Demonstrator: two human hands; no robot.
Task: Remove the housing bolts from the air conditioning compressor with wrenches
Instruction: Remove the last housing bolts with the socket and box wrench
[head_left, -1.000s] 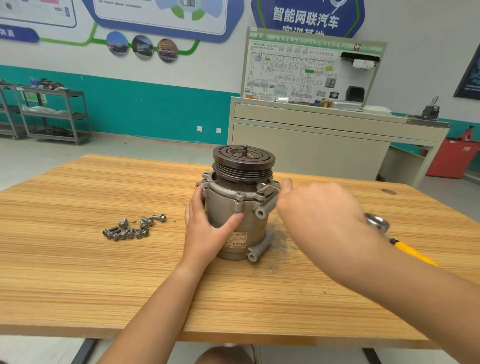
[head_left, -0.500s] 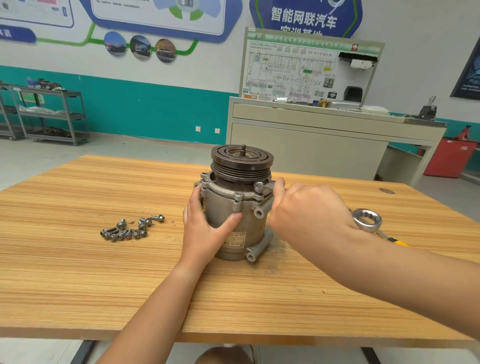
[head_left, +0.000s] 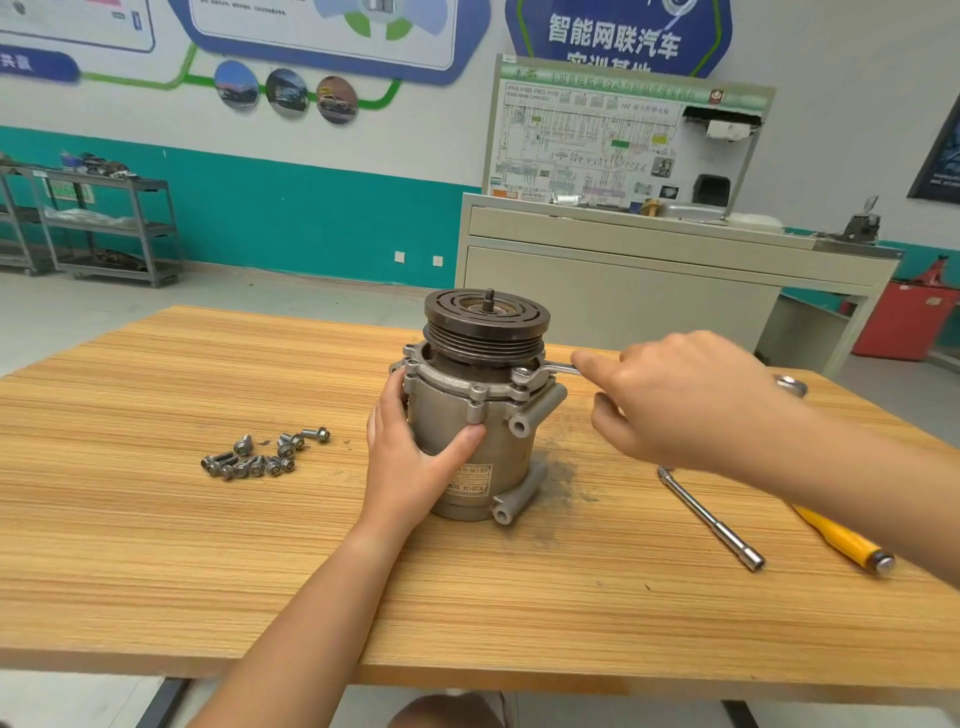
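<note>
Compressor: the compressor (head_left: 483, 441) stands upright near the middle of the table (head_left: 156, 545), with a label low on its front.
Pulley: the dark grooved pulley (head_left: 487, 319) sits on top, and a short shaft stands up from its centre.
Left hand: the left hand (head_left: 410, 462) grips the compressor body from the left. The thumb lies across the front and the fingers go round the side, just under the flange.
Right hand: the right hand (head_left: 675, 400) holds the shank of the wrench (head_left: 548, 369). The fingers are curled round it and the index finger points along it toward the compressor.
Wrench: its ring end lies on the flange at the front right, just beside the pulley. The bolt head under the ring cannot be seen.
Bolts: loose bolts (head_left: 260, 457) lie in a small heap on the table, left of the compressor and apart from the left hand.
Bar: a thin steel bar (head_left: 709, 517) lies on the table right of the compressor. Its far end goes under the right forearm.
Yellow tool: a tool with a yellow handle (head_left: 841, 538) lies right of the bar, partly hidden by the forearm.
Second ring: a shiny ring end (head_left: 792, 385) shows behind the right wrist. Which tool it belongs to I cannot tell.
Smudge: a dark smudge (head_left: 563, 478) marks the table just right of the compressor base.
Background: a grey cabinet (head_left: 623, 291) with a wiring board stands behind the table, and a shelf (head_left: 104, 223) stands at the left wall.
</note>
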